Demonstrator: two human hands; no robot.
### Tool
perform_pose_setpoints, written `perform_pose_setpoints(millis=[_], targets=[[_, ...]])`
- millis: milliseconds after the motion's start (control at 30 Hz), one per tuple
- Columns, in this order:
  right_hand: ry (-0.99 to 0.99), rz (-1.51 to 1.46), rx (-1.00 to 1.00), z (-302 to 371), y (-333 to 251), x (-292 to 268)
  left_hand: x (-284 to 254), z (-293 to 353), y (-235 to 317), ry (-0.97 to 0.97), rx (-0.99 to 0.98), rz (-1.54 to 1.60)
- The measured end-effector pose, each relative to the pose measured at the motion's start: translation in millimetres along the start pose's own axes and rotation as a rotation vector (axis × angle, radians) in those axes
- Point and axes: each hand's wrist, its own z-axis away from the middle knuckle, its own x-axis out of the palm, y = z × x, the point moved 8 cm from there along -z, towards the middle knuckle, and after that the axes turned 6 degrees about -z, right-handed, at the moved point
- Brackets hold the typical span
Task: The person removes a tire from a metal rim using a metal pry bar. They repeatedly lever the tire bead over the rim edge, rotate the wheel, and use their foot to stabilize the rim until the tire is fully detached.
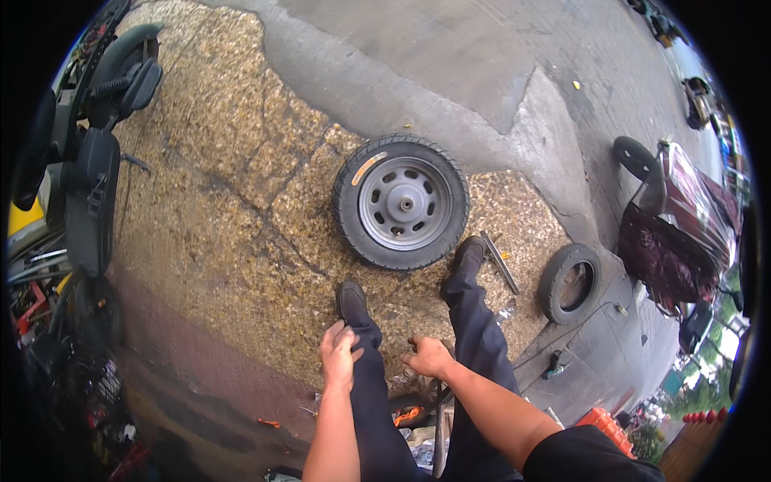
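Note:
My left hand (339, 355) hovers over my left trouser leg near the shoe, fingers loosely bent and apart, with nothing seen in it. Across from it, my right hand (429, 357) hangs between my legs with its fingers curled in; whatever they may hold is hidden. Ahead of my shoes a scooter wheel (404, 202) lies flat, its black tire mounted around a grey slotted rim. Neither hand touches it. A metal bar (440, 434) stands below my right forearm, apart from the fingers as far as I can see.
A loose tire (552, 283) lies to the right, and a metal bar (501, 265) rests beside my right shoe. Parked scooters line the left (92, 185) and right (683, 233) sides. A green-and-black tool (554, 365) and an orange crate (604, 426) are at the lower right.

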Motion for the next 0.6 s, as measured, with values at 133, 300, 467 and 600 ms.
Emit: perform_pose_setpoints(millis=[133, 300, 467, 600], targets=[[0.099, -0.116, -0.136, 33, -48, -34, -57, 22, 4, 0.073, -0.02, -0.097], [0.251, -0.344, -0.422, 70, -122, -79, -90, 34, 10, 0.094, 0.015, -0.138], [0.096, -0.306, -0.368, 71, -152, -69, -84, 32, 30, 0.134, -0.015, -0.26], [0.057, -0.31, -0.396, 76, -160, -55, -72, 35, 58, 0.129, 0.019, -0.303]])
